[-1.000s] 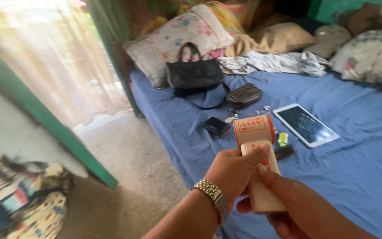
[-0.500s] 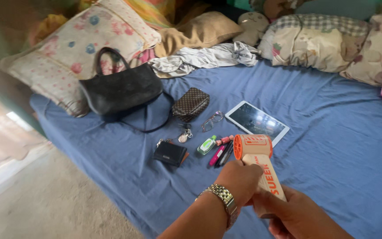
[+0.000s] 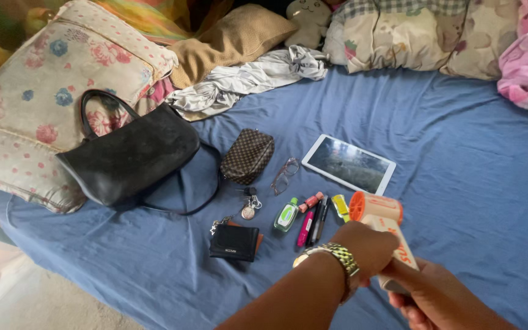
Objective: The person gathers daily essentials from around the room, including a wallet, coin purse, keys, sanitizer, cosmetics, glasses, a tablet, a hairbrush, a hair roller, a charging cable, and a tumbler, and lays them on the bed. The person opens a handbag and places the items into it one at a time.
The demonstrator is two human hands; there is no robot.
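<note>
Both hands are wrapped around 1 small orange-and-cream handheld fan [image 3: 381,227] above the blue bedsheet [image 3: 472,177]. The left hand [image 3: 365,249] is closed around the upper handle just under the round head; the right hand [image 3: 426,292] clasps the lower handle at 5 o'clock from it. The head sticks out of the grip toward 11 o'clock, near the white tablet [image 3: 349,164] and the pens [image 3: 313,221]. A steady 2-handed hold, fingers kept off the orange head, probably suits best here
</note>
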